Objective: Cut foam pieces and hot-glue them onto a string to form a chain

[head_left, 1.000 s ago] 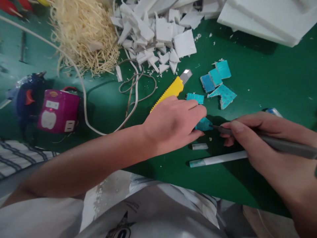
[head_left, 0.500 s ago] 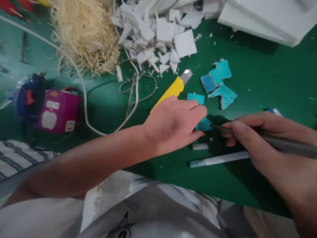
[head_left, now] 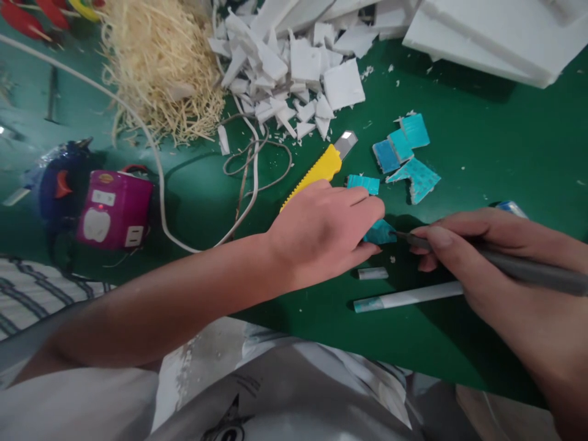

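Observation:
My left hand (head_left: pixel 321 229) is closed, its fingertips and thumb around a small teal-painted foam piece (head_left: pixel 381 232) at the table. The piece's pointed end sticks out to the right; the rest is hidden under my fingers. My right hand (head_left: pixel 487 269) grips a slim grey pen-like tool (head_left: pixel 528 268), its thin dark tip at that pointed end. Close to my left hand are another teal piece (head_left: pixel 362 184) and a yellow utility knife (head_left: pixel 316 171) with its blade out. Below lie a short translucent cap (head_left: pixel 373 273) and a white marker-like stick (head_left: pixel 408 296) with a teal-stained end.
Several teal and blue foam pieces (head_left: pixel 416 177) lie beyond my hands on the green table (head_left: pixel 496 141). White foam scraps (head_left: pixel 305 61), foam sheets (head_left: pixel 487 40) and wood shavings (head_left: pixel 160 67) fill the back. A white cable (head_left: pixel 158 177) loops near a magenta power adapter (head_left: pixel 114 211).
The view has shifted slightly, so things at the left appear a little further right. Both hands keep nearly the same pose, with the tool tip still at the teal piece.

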Demonstrator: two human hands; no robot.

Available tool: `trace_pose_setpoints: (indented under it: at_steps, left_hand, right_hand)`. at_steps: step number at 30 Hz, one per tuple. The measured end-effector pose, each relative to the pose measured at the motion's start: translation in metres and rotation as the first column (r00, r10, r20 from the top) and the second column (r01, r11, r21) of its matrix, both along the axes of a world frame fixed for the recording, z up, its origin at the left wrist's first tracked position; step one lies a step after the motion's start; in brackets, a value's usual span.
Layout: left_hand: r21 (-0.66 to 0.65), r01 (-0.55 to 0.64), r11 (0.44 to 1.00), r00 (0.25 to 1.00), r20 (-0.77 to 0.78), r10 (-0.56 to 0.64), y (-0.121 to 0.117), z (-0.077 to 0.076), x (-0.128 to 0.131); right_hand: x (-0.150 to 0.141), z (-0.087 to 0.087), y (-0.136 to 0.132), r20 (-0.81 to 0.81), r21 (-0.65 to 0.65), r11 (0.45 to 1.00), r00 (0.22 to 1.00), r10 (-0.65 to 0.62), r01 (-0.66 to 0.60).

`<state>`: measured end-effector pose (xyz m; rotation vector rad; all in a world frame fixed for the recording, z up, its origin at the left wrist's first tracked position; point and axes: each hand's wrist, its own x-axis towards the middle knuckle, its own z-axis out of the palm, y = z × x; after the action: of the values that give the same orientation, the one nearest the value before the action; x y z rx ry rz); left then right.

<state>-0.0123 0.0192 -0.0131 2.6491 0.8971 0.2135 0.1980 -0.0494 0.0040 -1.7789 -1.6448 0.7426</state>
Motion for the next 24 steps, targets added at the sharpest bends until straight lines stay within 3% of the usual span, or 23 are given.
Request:
trace_pose_setpoints:
  at_steps: [8,12,24]
  left_hand:
    - [0.004,0.008,1.000,1.000,0.019,-0.008,0.0004,-0.0018,-0.0007]
    - [0.006,0.012,1.000,0.999,0.033,-0.012,0.0003,-0.0017,-0.0009]
    - [-0.014,-0.009,1.000,1.000,-0.003,0.009,0.0002,-0.0002,0.0004]
  right_hand:
    - [-0.0014,-0.0015,0.0006,-0.049,0.027,0.999,0.998,0.036,-0.035]
    - [-0.0001,-0.0001,-0.0007,-0.070,-0.006,1.000,0.997,-0.031,0.031]
    - [0.0013,-0.0027,0.0000,-0.074,-0.012,0.999,0.996,-0.039,0.038]
